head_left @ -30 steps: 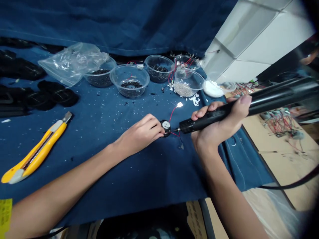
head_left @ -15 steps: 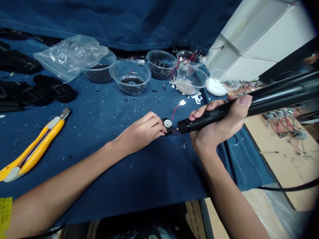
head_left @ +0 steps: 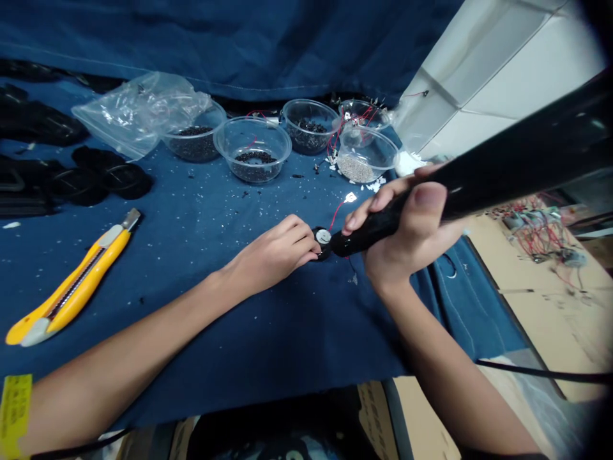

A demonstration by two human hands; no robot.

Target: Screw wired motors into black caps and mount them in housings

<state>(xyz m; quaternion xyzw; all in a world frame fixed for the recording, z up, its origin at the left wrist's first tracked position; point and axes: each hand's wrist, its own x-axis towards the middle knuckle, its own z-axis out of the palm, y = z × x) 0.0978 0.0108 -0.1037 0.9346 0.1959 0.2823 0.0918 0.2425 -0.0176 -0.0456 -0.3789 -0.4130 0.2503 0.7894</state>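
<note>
My left hand (head_left: 282,246) pinches the edge of a small round black part with a white disc (head_left: 323,236) in its face, held against the blue cloth. A red wire (head_left: 336,214) runs from the part up to a small white piece (head_left: 351,197). My right hand (head_left: 407,223) is wrapped round a black electric screwdriver (head_left: 460,185), thumb along its top. The screwdriver's nose meets the part's right side; its bit is hidden. A thin dark wire with a small metal end (head_left: 353,278) lies just below the nose.
Clear tubs (head_left: 253,148) of small screws and parts stand along the back, with a plastic bag (head_left: 143,115) over the left one. A yellow utility knife (head_left: 71,281) lies at left, near black parts (head_left: 112,172). Cardboard with tangled red wires (head_left: 546,236) is at right.
My right hand has tipped the screwdriver up more steeply and brought its nose onto the round part, covering the bit. My left hand keeps its pinch. The view has shifted slightly.
</note>
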